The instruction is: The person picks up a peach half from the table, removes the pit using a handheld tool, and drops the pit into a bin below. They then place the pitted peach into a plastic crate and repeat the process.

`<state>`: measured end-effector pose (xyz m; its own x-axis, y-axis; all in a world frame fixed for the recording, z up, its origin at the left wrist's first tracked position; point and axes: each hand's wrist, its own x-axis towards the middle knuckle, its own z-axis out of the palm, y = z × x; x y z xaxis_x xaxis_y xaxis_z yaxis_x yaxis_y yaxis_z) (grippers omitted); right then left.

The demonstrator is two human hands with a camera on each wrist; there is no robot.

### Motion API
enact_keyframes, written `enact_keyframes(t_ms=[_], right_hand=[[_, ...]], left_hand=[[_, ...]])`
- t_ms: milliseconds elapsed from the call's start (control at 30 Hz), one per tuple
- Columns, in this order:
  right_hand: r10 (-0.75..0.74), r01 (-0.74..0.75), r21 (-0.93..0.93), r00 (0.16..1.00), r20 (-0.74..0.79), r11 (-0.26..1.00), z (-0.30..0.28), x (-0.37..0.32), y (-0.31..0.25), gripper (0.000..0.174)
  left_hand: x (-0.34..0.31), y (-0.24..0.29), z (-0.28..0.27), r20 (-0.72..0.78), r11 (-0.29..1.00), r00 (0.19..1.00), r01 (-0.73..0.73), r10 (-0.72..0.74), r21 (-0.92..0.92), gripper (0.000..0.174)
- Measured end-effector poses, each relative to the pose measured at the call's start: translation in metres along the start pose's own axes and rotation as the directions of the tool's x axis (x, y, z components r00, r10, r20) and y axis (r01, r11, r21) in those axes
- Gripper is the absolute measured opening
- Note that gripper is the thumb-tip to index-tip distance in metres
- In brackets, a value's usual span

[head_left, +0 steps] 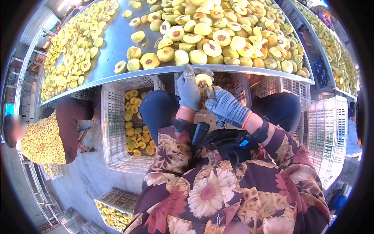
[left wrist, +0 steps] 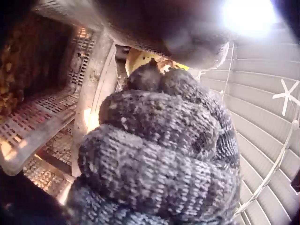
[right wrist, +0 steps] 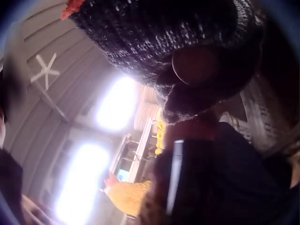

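In the head view, my gloved left hand (head_left: 189, 87) grips a halved yellow peach (head_left: 203, 79) just below the table's front rim. Its curled fingers (left wrist: 154, 140) fill the left wrist view, and a yellow edge of the fruit shows beyond them. My right hand (head_left: 228, 107), in a grey striped glove, holds a short metal-ended hand tool (head_left: 209, 93) against the peach. The tool's tip is hidden at the fruit. In the right wrist view the right glove (right wrist: 164, 42) is dark, with its fingers curled round a rounded handle end (right wrist: 194, 64).
A metal table (head_left: 117, 46) bears a big heap of halved peaches (head_left: 218, 35), many with stones. Under its edge, a white plastic crate (head_left: 113, 156) holds peach halves. Another crate (head_left: 327, 136) stands at right. A person in a yellow patterned top (head_left: 43, 140) sits at left.
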<state>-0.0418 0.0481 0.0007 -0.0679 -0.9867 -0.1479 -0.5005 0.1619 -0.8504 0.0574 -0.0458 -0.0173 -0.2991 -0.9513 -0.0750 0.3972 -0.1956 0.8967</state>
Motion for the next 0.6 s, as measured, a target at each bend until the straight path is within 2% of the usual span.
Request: enact_keyframes(t_ms=[100, 133, 200, 267, 300, 333, 433, 467, 500, 600], right_hand=[[0.192, -0.17, -0.206, 0.977, 0.093, 0.964, -0.002, 0.002, -0.011, 0.032], [0.299, -0.283, -0.122, 0.943, 0.145, 0.951, -0.01, 0.0, -0.028, 0.035], [0.231, -0.212, -0.121, 0.958, 0.171, 0.97, -0.011, 0.0, -0.02, 0.033], [0.32, -0.352, 0.084, 0.91, 0.264, 0.932, -0.022, -0.005, -0.04, 0.023], [0.11, -0.126, 0.04, 0.956, 0.273, 0.991, -0.02, -0.004, -0.031, 0.019], [-0.105, 0.11, -0.002, 0.951, 0.291, 0.994, -0.016, -0.002, -0.011, 0.015], [-0.415, 0.398, 0.121, 0.887, 0.204, 0.909, -0.017, -0.002, 0.001, 0.012], [-0.104, -0.008, 0.324, 0.939, 0.328, 0.946, -0.028, -0.006, -0.019, 0.014], [0.173, -0.424, 0.439, 0.846, 0.505, 0.792, -0.033, -0.009, -0.029, 0.016], [-0.102, -0.294, 0.552, 0.811, 0.576, 0.78, -0.043, -0.008, -0.015, 0.021]], left_hand=[[0.004, 0.0, -0.007, 0.133, 0.995, 0.986, 0.101, -0.097, -0.023, 0.071], [0.005, 0.001, -0.009, 0.148, 0.992, 0.981, 0.127, -0.124, -0.011, 0.07], [0.005, 0.002, -0.011, 0.172, 0.983, 0.968, 0.181, -0.181, 0.015, 0.07], [0.01, -0.011, -0.018, 0.118, 0.989, 0.983, 0.136, -0.141, 0.049, 0.07], [0.013, -0.018, -0.02, 0.093, 0.991, 0.988, 0.114, -0.119, 0.066, 0.07], [0.011, -0.017, -0.017, 0.058, 0.996, 0.995, 0.074, -0.077, 0.056, 0.07], [0.009, -0.018, -0.012, -0.017, 0.998, 0.999, -0.046, 0.047, 0.046, 0.069], [0.012, -0.023, -0.015, -0.02, 0.995, 0.996, -0.084, 0.085, 0.054, 0.068], [0.013, -0.029, -0.019, -0.026, 0.991, 0.992, -0.119, 0.121, 0.064, 0.067], [0.014, -0.029, -0.023, 0.045, 0.992, 0.992, -0.117, 0.115, 0.053, 0.066]])
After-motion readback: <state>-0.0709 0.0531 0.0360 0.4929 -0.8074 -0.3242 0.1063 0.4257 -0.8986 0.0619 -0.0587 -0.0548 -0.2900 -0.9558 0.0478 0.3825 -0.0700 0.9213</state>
